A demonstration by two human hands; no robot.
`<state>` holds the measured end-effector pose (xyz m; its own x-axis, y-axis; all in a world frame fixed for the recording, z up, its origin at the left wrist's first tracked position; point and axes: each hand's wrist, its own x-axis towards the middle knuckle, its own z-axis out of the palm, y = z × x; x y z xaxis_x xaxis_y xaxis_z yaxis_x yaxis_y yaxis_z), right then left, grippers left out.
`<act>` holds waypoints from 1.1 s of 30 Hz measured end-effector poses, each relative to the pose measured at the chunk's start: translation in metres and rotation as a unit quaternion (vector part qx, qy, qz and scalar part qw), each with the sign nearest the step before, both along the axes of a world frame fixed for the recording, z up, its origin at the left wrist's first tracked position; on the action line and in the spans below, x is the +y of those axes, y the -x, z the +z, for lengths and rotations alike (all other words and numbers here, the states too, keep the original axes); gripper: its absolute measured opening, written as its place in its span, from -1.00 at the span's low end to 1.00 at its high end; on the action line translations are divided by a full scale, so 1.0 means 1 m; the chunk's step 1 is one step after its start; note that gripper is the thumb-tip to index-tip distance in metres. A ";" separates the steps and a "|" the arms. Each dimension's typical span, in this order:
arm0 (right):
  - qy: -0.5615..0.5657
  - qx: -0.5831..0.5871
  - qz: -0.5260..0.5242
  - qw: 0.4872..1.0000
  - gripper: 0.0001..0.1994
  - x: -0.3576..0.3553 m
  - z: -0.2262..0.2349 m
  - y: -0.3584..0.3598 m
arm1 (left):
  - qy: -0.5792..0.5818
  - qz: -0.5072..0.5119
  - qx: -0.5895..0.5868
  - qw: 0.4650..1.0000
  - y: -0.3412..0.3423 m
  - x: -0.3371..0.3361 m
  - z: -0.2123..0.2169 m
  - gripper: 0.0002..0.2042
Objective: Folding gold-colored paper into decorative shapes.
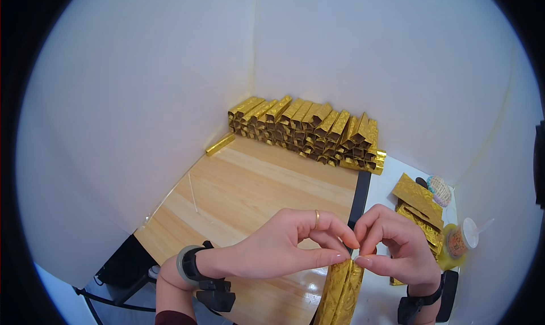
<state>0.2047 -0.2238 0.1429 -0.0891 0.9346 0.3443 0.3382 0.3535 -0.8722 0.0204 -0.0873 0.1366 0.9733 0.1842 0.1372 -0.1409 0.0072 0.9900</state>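
A long, narrow gold paper box with an embossed pattern points toward me at the table's near right. Its lower end runs out of the picture. My left hand has its thumb on the left side of the box's upper end, fingers curled in. On the other side of that end, my right hand pinches the edge between thumb and bent fingers. The two hands nearly meet there. What lies between the fingertips is partly hidden. Each wrist wears a dark strap with a black block.
Gold boxes with open ends are stacked along the back wall. One gold strip lies by the left wall. On the white surface at right are flat gold sheets, a lidded plastic cup with a straw, and a woven object.
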 end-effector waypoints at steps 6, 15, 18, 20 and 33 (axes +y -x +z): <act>-0.005 -0.021 -0.005 1.000 -0.92 0.000 0.002 0.002 | -0.054 0.004 0.009 0.999 0.001 0.000 0.001 -0.86; 0.004 -0.041 0.014 0.999 -0.92 0.000 0.004 0.002 | -0.063 -0.012 0.009 0.998 0.002 -0.001 0.002 -0.89; 0.003 -0.050 0.009 0.999 -0.93 0.000 0.005 0.002 | -0.050 -0.003 0.005 0.999 0.001 -0.001 0.002 -0.87; -0.022 -0.078 -0.002 0.997 -0.90 0.002 0.004 0.002 | -0.049 0.013 -0.002 0.999 0.000 -0.001 0.000 -0.88; -0.257 -0.374 -0.244 0.857 -0.61 -0.005 0.002 0.026 | -0.185 0.276 -0.237 0.913 -0.008 -0.013 -0.028 -0.85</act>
<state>0.1788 -0.2287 0.1450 -0.1067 0.6654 0.7388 0.9516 0.2837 -0.1180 0.0282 -0.0999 0.1082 0.5612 0.4836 0.6717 -0.4359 -0.5171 0.7366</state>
